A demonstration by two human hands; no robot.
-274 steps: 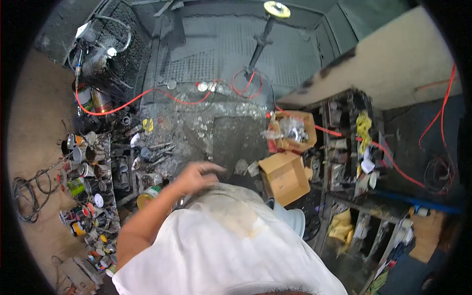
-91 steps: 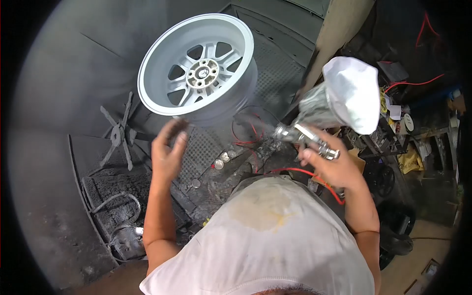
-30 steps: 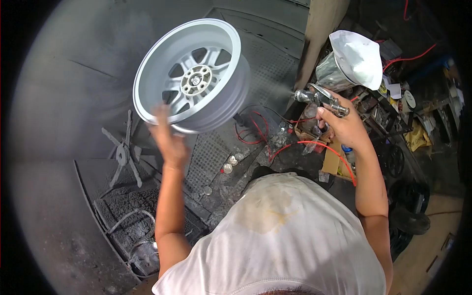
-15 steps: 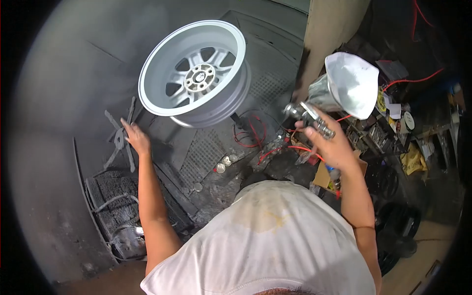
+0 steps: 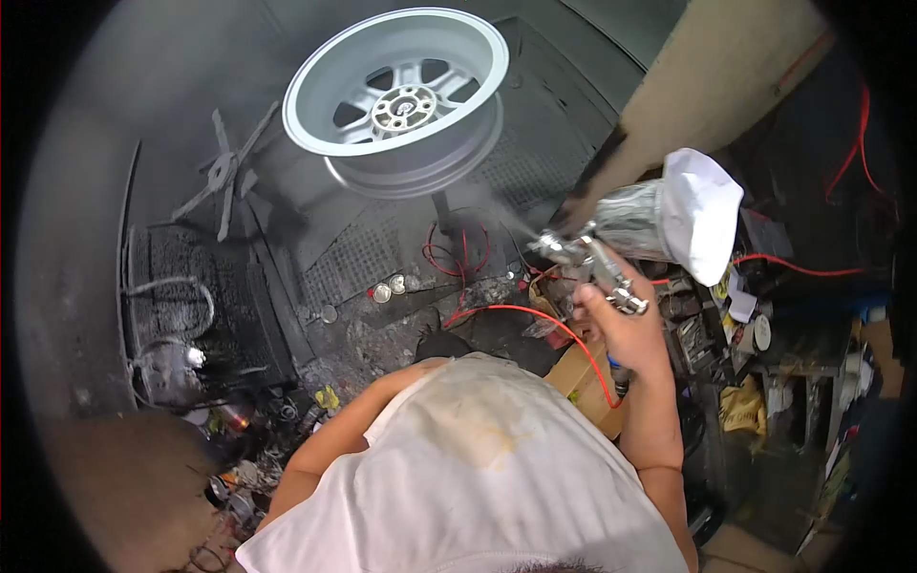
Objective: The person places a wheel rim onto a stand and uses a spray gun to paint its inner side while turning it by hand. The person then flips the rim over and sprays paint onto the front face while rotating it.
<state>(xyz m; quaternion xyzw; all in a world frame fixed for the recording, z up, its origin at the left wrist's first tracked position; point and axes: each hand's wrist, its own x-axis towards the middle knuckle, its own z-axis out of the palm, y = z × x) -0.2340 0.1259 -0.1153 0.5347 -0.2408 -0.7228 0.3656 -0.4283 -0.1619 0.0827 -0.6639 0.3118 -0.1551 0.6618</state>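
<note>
My right hand (image 5: 626, 325) is wrapped round the handle of a metal spray gun (image 5: 573, 253), its nozzle pointing up and left. A faint mist shows in front of the nozzle. On the gun sits a silvery paint cup (image 5: 632, 220) topped with a white cone-shaped cover (image 5: 705, 224). Beyond, at the upper middle, a silver wheel rim (image 5: 404, 108) stands tilted on a dark post (image 5: 440, 208), apart from the gun. My left forearm (image 5: 382, 396) bends in toward my body; the left hand itself is hidden behind the shirt.
A red air hose (image 5: 535, 310) curves across the floor to below my right hand. On the left are a grey cross-shaped stand (image 5: 223, 172) and a dark textured panel (image 5: 201, 267). Cluttered shelves (image 5: 783, 382) fill the right side, and a cardboard box (image 5: 583, 382) lies near my body.
My left hand has left the cross-shaped stand and drawn in out of sight. The spray gun has tipped and moved slightly down-left, and mist now shows at its nozzle. The view has shifted.
</note>
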